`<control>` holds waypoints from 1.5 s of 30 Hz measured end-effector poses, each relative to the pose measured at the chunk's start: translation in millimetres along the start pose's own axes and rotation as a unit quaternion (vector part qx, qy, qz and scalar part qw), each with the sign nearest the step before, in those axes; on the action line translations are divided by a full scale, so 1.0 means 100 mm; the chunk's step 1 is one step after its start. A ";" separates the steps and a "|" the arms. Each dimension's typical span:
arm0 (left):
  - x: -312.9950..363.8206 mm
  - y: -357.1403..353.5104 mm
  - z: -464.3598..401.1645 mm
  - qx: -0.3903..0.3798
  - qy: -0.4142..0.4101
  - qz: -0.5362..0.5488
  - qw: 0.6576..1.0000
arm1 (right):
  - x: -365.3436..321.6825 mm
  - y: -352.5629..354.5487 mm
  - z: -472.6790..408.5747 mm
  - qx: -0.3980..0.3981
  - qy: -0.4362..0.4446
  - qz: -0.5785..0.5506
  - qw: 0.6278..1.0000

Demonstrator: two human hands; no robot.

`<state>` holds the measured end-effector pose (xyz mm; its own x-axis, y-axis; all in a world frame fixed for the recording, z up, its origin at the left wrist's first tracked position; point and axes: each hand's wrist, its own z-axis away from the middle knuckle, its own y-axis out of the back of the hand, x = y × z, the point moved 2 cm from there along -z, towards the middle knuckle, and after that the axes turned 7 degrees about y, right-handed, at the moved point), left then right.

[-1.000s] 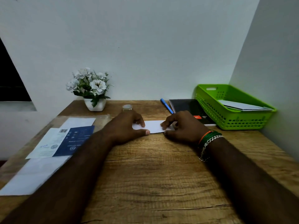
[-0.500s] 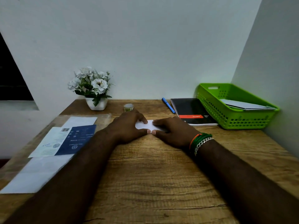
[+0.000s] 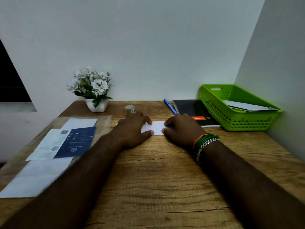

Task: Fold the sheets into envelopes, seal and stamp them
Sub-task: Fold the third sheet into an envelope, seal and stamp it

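A small folded white sheet [image 3: 156, 127] lies flat on the wooden table [image 3: 165, 179], near its middle. My left hand [image 3: 133, 129] presses on its left end, thumb along the near edge and fingers at the far edge. My right hand [image 3: 181, 129] presses on its right end the same way. Both hands hide most of the sheet; only a short middle strip shows. A small roll of tape [image 3: 129, 109] stands just behind my left hand.
A green basket [image 3: 237, 119] holding envelopes sits at the back right. Beside it lie a black notebook [image 3: 193, 108] and a blue pen [image 3: 170, 106]. A white flower pot [image 3: 96, 104] stands at the back left. White sheets [image 3: 39, 176] and a blue leaflet [image 3: 77, 142] lie on the left.
My right hand slid left along the folded sheet towards my left hand, then eased back a little. The left hand stayed in place.
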<state>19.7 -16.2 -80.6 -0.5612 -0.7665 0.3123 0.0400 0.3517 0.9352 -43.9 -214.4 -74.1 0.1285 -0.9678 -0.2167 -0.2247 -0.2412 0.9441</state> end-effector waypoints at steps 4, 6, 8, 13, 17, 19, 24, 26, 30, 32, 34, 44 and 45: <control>0.19 -0.10 -0.01 -0.022 -0.031 -0.038 0.999 | -0.02 0.01 0.01 0.009 -0.001 -0.001 1.000; 0.20 -0.09 -0.01 -0.017 -0.016 -0.037 0.999 | -0.01 0.01 0.01 0.012 -0.007 -0.002 1.000; 0.14 -0.02 -0.03 0.002 0.029 0.008 1.000 | 0.00 0.01 0.01 0.013 -0.017 -0.009 1.000; -0.11 0.18 -0.02 0.033 0.154 0.038 0.987 | -0.02 0.03 0.02 0.017 -0.020 -0.016 1.000; -0.16 0.28 0.05 0.080 0.210 -0.009 0.974 | -0.01 0.04 0.02 0.016 -0.022 -0.024 0.999; -0.15 0.27 0.07 0.088 0.214 -0.039 0.972 | -0.01 0.04 0.02 0.017 -0.022 -0.029 0.999; -0.07 0.14 0.05 0.037 0.168 -0.045 0.984 | -0.01 0.04 0.03 0.020 -0.022 -0.031 0.999; -0.08 0.11 0.03 0.002 0.161 -0.063 0.985 | -0.01 0.05 0.04 0.024 -0.017 -0.037 0.999; -0.11 0.11 0.00 -0.033 0.159 -0.042 0.986 | -0.03 0.06 0.07 0.046 0.007 -0.048 0.998; -0.10 0.11 -0.01 -0.038 0.147 -0.024 0.988 | -0.04 0.05 0.07 0.071 0.011 -0.056 0.996; -0.09 0.12 -0.02 -0.027 0.127 -0.011 0.992 | -0.05 0.05 0.06 0.100 0.018 -0.059 0.993; 0.20 0.16 0.03 0.086 0.008 0.050 0.995 | -0.10 0.04 0.01 0.129 0.065 -0.208 0.967; 0.24 0.16 0.04 0.094 -0.006 0.056 0.994 | -0.12 0.04 0.02 0.137 0.073 -0.216 0.964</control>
<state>4.1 -26.7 -59.0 -0.5719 -0.7104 0.4102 -0.0507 0.5297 0.8467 -47.9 -204.1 -68.1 0.3970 -0.7571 -0.5188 -0.3636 -0.6488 0.6685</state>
